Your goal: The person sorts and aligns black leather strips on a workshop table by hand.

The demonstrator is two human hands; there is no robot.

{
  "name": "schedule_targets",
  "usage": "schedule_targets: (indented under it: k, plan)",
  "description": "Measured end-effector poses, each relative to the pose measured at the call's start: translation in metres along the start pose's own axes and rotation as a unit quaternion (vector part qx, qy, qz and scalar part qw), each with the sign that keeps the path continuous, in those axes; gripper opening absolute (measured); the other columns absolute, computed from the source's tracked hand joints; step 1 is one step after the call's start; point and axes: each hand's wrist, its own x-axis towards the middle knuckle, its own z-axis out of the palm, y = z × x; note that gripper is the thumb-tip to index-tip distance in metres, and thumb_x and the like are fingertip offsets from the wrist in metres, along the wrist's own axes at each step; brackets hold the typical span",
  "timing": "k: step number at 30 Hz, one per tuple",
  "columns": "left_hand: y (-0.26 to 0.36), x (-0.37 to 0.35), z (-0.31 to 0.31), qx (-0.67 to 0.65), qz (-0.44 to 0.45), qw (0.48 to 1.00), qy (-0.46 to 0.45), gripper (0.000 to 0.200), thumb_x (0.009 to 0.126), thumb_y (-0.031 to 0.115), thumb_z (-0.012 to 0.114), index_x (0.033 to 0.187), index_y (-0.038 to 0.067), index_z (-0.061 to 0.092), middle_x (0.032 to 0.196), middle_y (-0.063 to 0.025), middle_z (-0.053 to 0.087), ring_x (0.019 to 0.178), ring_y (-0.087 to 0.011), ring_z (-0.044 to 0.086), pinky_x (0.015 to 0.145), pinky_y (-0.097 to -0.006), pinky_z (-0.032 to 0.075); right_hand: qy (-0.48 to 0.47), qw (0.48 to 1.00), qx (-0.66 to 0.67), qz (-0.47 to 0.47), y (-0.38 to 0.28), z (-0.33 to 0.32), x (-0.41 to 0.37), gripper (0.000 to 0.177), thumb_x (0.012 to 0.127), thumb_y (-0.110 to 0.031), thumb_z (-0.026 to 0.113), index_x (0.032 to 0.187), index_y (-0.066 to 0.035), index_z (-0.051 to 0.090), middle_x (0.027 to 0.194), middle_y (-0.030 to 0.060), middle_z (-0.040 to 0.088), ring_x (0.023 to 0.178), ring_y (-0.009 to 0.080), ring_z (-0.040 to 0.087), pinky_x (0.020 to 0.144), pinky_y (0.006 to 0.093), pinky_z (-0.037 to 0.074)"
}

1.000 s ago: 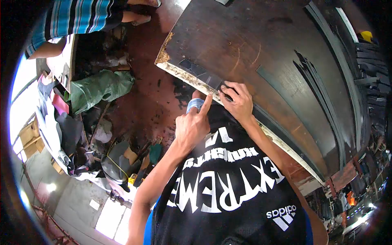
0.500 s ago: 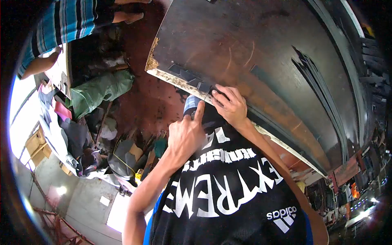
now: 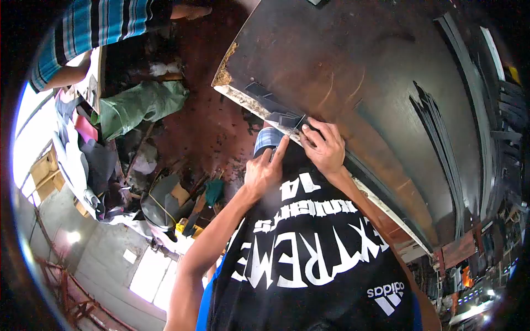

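My left hand (image 3: 264,172) is at the near table edge, its index finger stretched out with the tip at the pale edge. The other fingers are partly curled, and nothing shows in them. Just to the right, my right hand (image 3: 326,146) bends its fingers over a dark strip (image 3: 301,122) at the edge, fingertips closed on it. Short, flat dark pieces (image 3: 284,119) lie beside those fingertips. Another dark piece (image 3: 256,91) rests farther left along the edge. My right thumb's contact is partly hidden.
The dark tabletop (image 3: 386,49) has a chipped corner (image 3: 225,69). Long dark strips (image 3: 441,149) lie in a bundle at right. A green sack (image 3: 143,107) and a heap of scraps stand on the left. Another person in a striped garment (image 3: 105,25) is at upper left.
The view has shifted, so the table sits farther right. Both hands stay at the edge, and the short dark pieces beside the right fingertips show more plainly.
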Motion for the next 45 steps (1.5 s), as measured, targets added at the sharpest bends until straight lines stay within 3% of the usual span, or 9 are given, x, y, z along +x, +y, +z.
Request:
schedule_targets:
  k: [5, 8, 27, 31, 33, 34, 38, 42, 45]
  plan:
    - [0.034, 0.018, -0.044, 0.013, -0.05, 0.997, -0.057, 0.073, 0.077, 0.007, 0.06, 0.147, 0.014, 0.041, 0.077, -0.0182, 0.063, 0.052, -0.0349, 0.062, 0.046, -0.0458, 0.051, 0.007, 1.0, -0.013, -0.006, 0.0, 0.003, -0.003, 0.023, 0.071, -0.008, 0.08, 0.093, -0.01, 0.071, 0.106, 0.0032, 0.069, 0.089, 0.0234, 0.064, 0.072, 0.0331, 0.055]
    - [0.042, 0.021, -0.06, 0.053, -0.079, 0.992, -0.086, 0.065, 0.08, 0.01, 0.061, 0.143, 0.018, 0.045, 0.07, -0.0208, 0.064, 0.056, -0.0378, 0.066, 0.046, -0.0469, 0.051, 0.023, 0.999, -0.017, -0.02, 0.002, 0.005, -0.003, 0.024, 0.071, -0.008, 0.08, 0.093, -0.009, 0.071, 0.107, 0.004, 0.069, 0.09, 0.0243, 0.064, 0.074, 0.0334, 0.055]
    - [0.042, 0.031, -0.064, 0.06, -0.079, 0.985, -0.144, 0.072, 0.073, 0.009, 0.063, 0.143, 0.013, 0.045, 0.067, -0.0199, 0.064, 0.054, -0.0378, 0.065, 0.048, -0.0473, 0.051, -0.025, 1.0, 0.006, 0.012, 0.006, 0.002, -0.007, 0.026, 0.075, -0.008, 0.077, 0.099, -0.01, 0.071, 0.114, 0.0048, 0.068, 0.095, 0.0241, 0.066, 0.077, 0.034, 0.056]
    - [0.035, 0.025, -0.048, 0.061, -0.066, 0.989, -0.114, 0.074, 0.075, 0.009, 0.062, 0.146, 0.009, 0.041, 0.07, -0.0203, 0.065, 0.054, -0.0372, 0.065, 0.05, -0.0474, 0.054, -0.011, 1.0, -0.003, 0.012, 0.004, 0.005, -0.005, 0.021, 0.075, -0.008, 0.077, 0.095, -0.01, 0.072, 0.111, 0.0047, 0.069, 0.092, 0.0238, 0.066, 0.076, 0.0337, 0.056]
    - [0.033, 0.019, -0.046, 0.053, -0.057, 0.988, -0.131, 0.075, 0.075, 0.012, 0.063, 0.145, -0.001, 0.04, 0.074, -0.0209, 0.065, 0.058, -0.0329, 0.067, 0.052, -0.044, 0.055, -0.015, 1.0, -0.001, 0.0, 0.004, 0.005, -0.006, 0.019, 0.074, -0.009, 0.078, 0.092, -0.01, 0.072, 0.11, 0.0047, 0.07, 0.091, 0.0239, 0.066, 0.076, 0.034, 0.056]
    - [0.024, 0.01, -0.033, 0.041, -0.055, 0.993, -0.097, 0.074, 0.077, 0.009, 0.061, 0.147, 0.007, 0.04, 0.076, -0.0198, 0.065, 0.057, -0.0333, 0.066, 0.051, -0.0433, 0.054, -0.013, 1.0, -0.006, -0.004, 0.005, 0.005, -0.007, 0.02, 0.073, -0.009, 0.078, 0.092, -0.01, 0.072, 0.11, 0.0046, 0.07, 0.091, 0.024, 0.066, 0.076, 0.0343, 0.056]
    - [-0.005, -0.006, -0.008, -0.021, -0.037, 0.999, 0.004, 0.069, 0.079, 0.007, 0.06, 0.146, 0.021, 0.045, 0.075, -0.0161, 0.065, 0.056, -0.0349, 0.064, 0.05, -0.0441, 0.053, -0.003, 1.0, -0.013, -0.013, 0.005, 0.006, -0.002, 0.022, 0.073, -0.008, 0.079, 0.093, -0.01, 0.071, 0.109, 0.0045, 0.07, 0.093, 0.0248, 0.066, 0.075, 0.0349, 0.055]
    - [-0.002, -0.002, -0.018, -0.078, -0.045, 0.996, 0.019, 0.067, 0.078, 0.006, 0.061, 0.143, 0.018, 0.048, 0.071, -0.0149, 0.065, 0.057, -0.0347, 0.064, 0.05, -0.044, 0.053, 0.002, 1.0, -0.009, -0.018, 0.004, 0.006, -0.005, 0.025, 0.072, -0.005, 0.079, 0.094, -0.008, 0.069, 0.108, 0.007, 0.069, 0.094, 0.0271, 0.066, 0.078, 0.0358, 0.054]
    - [0.005, 0.004, -0.03, -0.079, -0.043, 0.996, 0.012, 0.06, 0.08, 0.005, 0.06, 0.138, 0.016, 0.051, 0.078, -0.0176, 0.068, 0.06, -0.0351, 0.067, 0.053, -0.0462, 0.055, 0.008, 0.999, -0.008, -0.031, 0.003, 0.006, -0.004, 0.027, 0.071, -0.003, 0.079, 0.096, -0.006, 0.068, 0.107, 0.0093, 0.07, 0.094, 0.0285, 0.066, 0.079, 0.0364, 0.053]
